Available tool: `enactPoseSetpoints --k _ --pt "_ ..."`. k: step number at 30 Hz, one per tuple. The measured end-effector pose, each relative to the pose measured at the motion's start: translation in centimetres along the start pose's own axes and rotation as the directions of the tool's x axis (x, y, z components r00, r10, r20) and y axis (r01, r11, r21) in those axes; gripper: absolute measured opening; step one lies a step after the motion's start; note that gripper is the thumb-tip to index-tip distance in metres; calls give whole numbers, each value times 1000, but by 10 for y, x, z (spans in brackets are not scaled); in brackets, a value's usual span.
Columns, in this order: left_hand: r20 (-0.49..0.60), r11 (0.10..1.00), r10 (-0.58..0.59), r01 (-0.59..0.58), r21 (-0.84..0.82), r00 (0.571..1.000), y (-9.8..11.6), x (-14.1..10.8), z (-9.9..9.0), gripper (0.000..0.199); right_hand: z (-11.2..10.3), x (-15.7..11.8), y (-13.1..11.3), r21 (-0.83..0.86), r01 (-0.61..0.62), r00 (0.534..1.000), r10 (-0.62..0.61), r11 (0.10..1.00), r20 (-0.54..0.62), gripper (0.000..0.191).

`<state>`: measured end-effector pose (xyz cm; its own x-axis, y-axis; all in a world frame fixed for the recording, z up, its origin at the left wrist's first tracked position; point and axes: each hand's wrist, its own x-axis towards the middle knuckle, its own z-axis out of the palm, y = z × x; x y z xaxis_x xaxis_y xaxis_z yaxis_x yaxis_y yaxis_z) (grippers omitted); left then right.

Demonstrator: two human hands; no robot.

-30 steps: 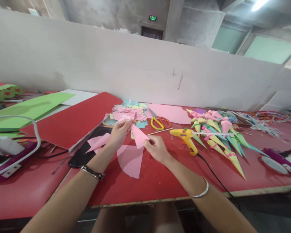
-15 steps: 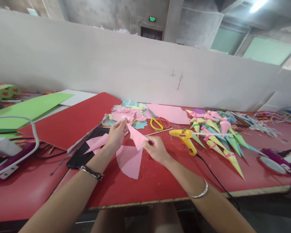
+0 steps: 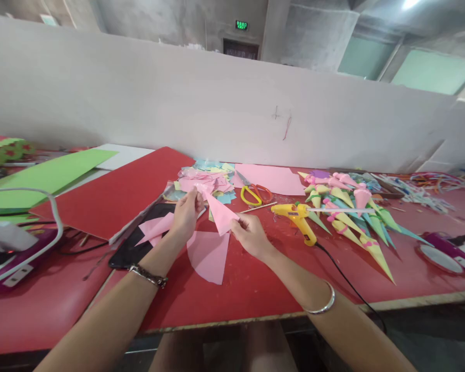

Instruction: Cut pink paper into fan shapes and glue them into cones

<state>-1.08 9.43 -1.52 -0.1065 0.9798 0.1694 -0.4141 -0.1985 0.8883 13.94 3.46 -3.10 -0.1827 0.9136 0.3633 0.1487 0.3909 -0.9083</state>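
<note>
A folded piece of pink paper [image 3: 219, 213], shaped like a narrow cone, is held above the table. My right hand [image 3: 251, 235] pinches its wide lower end between thumb and fingers. At its narrow upper end, my left hand [image 3: 186, 214] has its fingers closed; whether they grip the tip or something small is hard to make out. Beneath lies a flat pink paper quarter-circle [image 3: 208, 258]. More pink paper pieces [image 3: 157, 227] rest on a black phone-like slab [image 3: 126, 250], left of my left wrist.
Behind my hands are a pile of small paper pieces [image 3: 209, 181], scissors [image 3: 256, 194] and a pink sheet [image 3: 273, 179]. A yellow glue gun [image 3: 300, 222] lies right, its cord trailing off the edge, beside several paper cones [image 3: 356, 222]. A red board [image 3: 116, 194] lies left.
My left fingers have slipped slightly down and away from the cone's narrow end. The paper has shifted a little up and right with my right hand, which still pinches it.
</note>
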Motion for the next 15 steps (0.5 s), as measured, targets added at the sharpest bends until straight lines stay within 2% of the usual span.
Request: enactPoseSetpoints --k 5,9,15 --pt "-16 999 42 -42 8 999 0 0 4 29 -1 1 -1 -14 11 1000 -10 1000 9 23" --pt "5 991 103 -103 83 995 -2 -1 4 27 -1 2 -1 -21 15 1000 -15 1000 3 23" --pt "92 933 190 -209 294 977 0 -1 -1 48 -1 2 -2 -27 16 1000 -16 1000 -12 22"
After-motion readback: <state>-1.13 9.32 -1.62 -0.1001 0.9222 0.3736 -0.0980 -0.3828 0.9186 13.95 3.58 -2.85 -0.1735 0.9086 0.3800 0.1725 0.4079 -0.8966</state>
